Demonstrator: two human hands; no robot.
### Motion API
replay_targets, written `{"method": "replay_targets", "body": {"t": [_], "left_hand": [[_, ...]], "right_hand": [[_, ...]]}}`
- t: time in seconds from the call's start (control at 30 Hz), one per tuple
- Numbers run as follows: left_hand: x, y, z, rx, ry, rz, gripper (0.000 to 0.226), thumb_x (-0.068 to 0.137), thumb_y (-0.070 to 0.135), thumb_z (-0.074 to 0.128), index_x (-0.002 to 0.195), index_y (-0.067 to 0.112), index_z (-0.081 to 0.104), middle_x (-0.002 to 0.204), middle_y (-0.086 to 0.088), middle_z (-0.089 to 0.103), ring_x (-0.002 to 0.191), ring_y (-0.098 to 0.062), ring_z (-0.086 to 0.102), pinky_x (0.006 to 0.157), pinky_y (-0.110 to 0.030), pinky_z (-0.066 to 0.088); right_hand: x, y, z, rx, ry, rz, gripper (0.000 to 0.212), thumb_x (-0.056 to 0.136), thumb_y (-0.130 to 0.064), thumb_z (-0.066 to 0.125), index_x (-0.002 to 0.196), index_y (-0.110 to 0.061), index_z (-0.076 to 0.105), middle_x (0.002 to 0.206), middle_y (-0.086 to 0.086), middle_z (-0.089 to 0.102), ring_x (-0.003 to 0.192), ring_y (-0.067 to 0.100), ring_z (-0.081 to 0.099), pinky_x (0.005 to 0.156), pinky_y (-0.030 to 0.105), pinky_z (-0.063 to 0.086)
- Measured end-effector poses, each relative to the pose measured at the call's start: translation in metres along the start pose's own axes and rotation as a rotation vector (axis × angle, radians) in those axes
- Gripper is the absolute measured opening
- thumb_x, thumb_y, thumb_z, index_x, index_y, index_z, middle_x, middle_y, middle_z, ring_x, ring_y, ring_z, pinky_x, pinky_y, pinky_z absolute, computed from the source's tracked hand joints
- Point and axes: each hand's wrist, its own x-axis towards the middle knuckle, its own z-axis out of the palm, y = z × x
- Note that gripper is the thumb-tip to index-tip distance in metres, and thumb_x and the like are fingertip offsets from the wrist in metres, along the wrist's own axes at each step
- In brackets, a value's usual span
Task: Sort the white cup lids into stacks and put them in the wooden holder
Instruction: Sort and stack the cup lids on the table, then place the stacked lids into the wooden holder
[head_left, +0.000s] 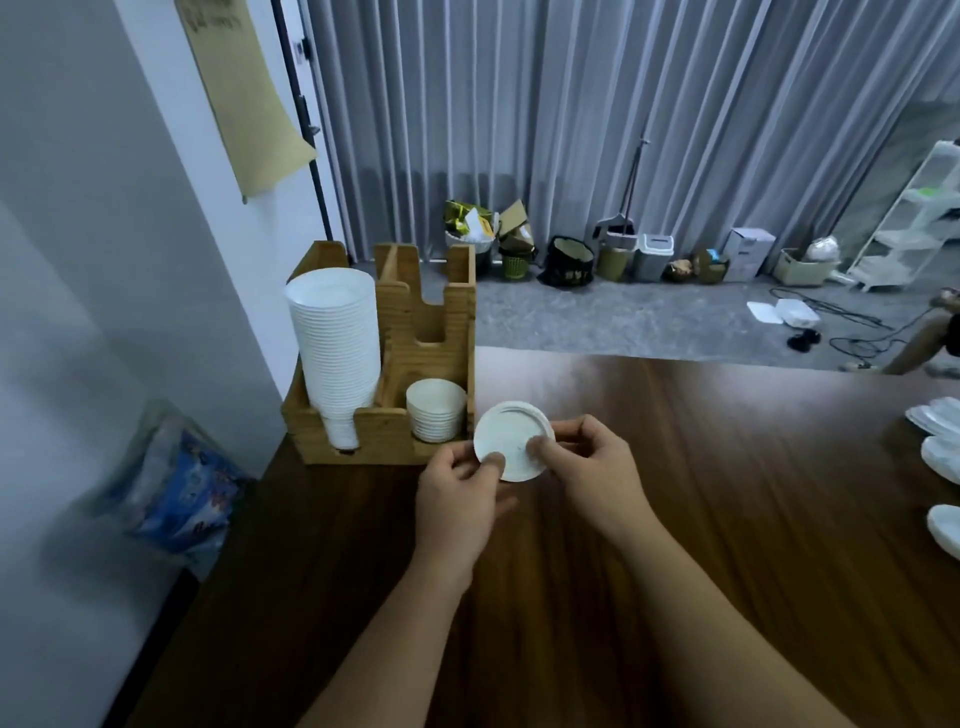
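Whole frame soft with motion blur; fine detail on the lid (511, 440) is smeared. Fingers behind the lid are hidden, so only thumbs and knuckles show. Loose lids (941, 447) at 3 o'clock are cut off by the frame edge; count unclear. Floor clutter along the curtain (623, 130) at 12 o'clock is too small to identify.

Lid: round, no long axis; its flat face tilts up toward the camera, raised rim ring visible near the edge. It is held above the table (675, 519), just right of the holder (431, 332), near frame centre.

Left hand (457, 499): fingers curled, thumb pressed on the lid's lower-left face at about 7 o'clock of the disc, pinching it. Right hand (592, 467): fingers curled round the right edge, thumb on the face at about 4 o'clock, also pinching. Both forearms enter from 6 o'clock.

Holder sits at the table's far-left corner, 10 o'clock from the hands. Left compartment holds a tall stack (335, 343) of white pieces leaning forward, its low end poking through the front slot; whether lids or cups I cannot tell. Front-right compartment holds a short stack (435, 410) of lids, upright. Rear-right compartment interior hidden.

Blue printed bag (182, 493) at 9 o'clock, below table level, blurred.
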Motion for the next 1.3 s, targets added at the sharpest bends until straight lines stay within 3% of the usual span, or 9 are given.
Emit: {"method": "replay_targets", "body": {"t": [0.3,0.47,0.6,0.7,0.8,0.97,1.07,1.13,1.3], "left_hand": [[0.049,0.100,-0.040,0.542,0.204,0.373,0.034,0.103,0.031,0.072,0.134,0.017,0.075,0.104,0.008,0.076,0.071,-0.007,0.078,0.061,-0.016,0.059],[0.055,0.096,-0.037,0.545,0.218,0.338,0.044,0.106,0.040,0.067,0.144,0.018,0.066,0.128,0.003,0.075,0.110,-0.010,0.071,0.096,-0.030,0.058],[0.053,0.082,-0.037,0.671,0.240,0.323,0.040,0.109,0.031,0.063,0.146,0.016,0.064,0.140,-0.002,0.071,0.125,-0.017,0.066,0.093,-0.024,0.049],[0.059,0.083,-0.035,0.776,0.157,0.285,0.042,0.112,0.031,0.055,0.150,0.013,0.060,0.135,-0.009,0.073,0.121,-0.026,0.071,0.103,-0.041,0.060],[0.064,0.087,-0.034,0.856,0.125,0.212,0.041,0.112,0.031,0.050,0.146,0.009,0.058,0.125,-0.014,0.073,0.107,-0.031,0.076,0.093,-0.047,0.065],[0.065,0.088,-0.038,0.933,0.127,0.208,0.033,0.109,0.028,0.056,0.133,0.008,0.065,0.101,-0.011,0.078,0.068,-0.019,0.077,0.060,-0.030,0.065],[0.059,0.077,-0.041,0.925,0.160,0.294,0.042,0.108,0.023,0.060,0.148,0.012,0.060,0.125,-0.012,0.075,0.099,-0.026,0.078,0.086,-0.044,0.068],[0.056,0.068,-0.042,0.960,0.173,0.406,0.049,0.108,0.019,0.061,0.156,0.016,0.054,0.147,-0.007,0.066,0.127,-0.025,0.068,0.104,-0.038,0.059],[0.060,0.060,-0.035,1.247,-0.038,0.445,0.065,0.106,0.016,0.059,0.167,0.022,0.036,0.176,-0.003,0.028,0.148,-0.032,0.050,0.113,-0.041,0.049]], "right_hand": [[0.041,-0.053,0.050,0.191,-0.196,-0.068,0.025,0.100,-0.014,0.077,0.125,-0.009,0.073,0.106,0.013,0.080,0.088,0.024,0.080,0.076,0.033,0.067],[0.073,-0.053,0.070,0.065,-0.110,0.043,0.018,0.102,-0.024,0.075,0.102,-0.006,0.078,0.091,0.010,0.082,0.082,0.023,0.077,0.078,0.035,0.066],[0.087,-0.044,0.078,-0.148,-0.051,0.021,0.021,0.098,-0.031,0.079,0.088,-0.013,0.080,0.075,0.001,0.080,0.068,0.015,0.075,0.071,0.033,0.067],[0.095,-0.043,0.083,-0.245,-0.027,0.006,0.022,0.095,-0.034,0.081,0.082,-0.017,0.079,0.070,-0.005,0.078,0.062,0.013,0.075,0.065,0.032,0.066],[0.097,-0.042,0.088,-0.252,-0.030,0.028,0.023,0.093,-0.032,0.083,0.081,-0.014,0.078,0.067,-0.002,0.077,0.057,0.012,0.072,0.057,0.027,0.063],[0.094,-0.036,0.089,-0.142,-0.034,0.056,0.020,0.094,-0.026,0.083,0.086,-0.009,0.076,0.068,0.001,0.075,0.052,0.008,0.068,0.055,0.025,0.058],[0.092,-0.030,0.085,-0.081,-0.035,0.043,0.018,0.096,-0.024,0.081,0.088,-0.009,0.076,0.071,0.001,0.075,0.056,0.008,0.068,0.055,0.024,0.058],[0.090,-0.026,0.084,-0.031,-0.008,0.048,0.016,0.098,-0.024,0.078,0.090,-0.010,0.075,0.080,0.007,0.076,0.063,0.013,0.071,0.059,0.027,0.060],[0.084,-0.020,0.085,0.096,-0.078,0.178,0.018,0.110,-0.029,0.058,0.112,-0.021,0.073,0.114,0.002,0.073,0.103,0.023,0.071,0.074,0.033,0.058]]}}
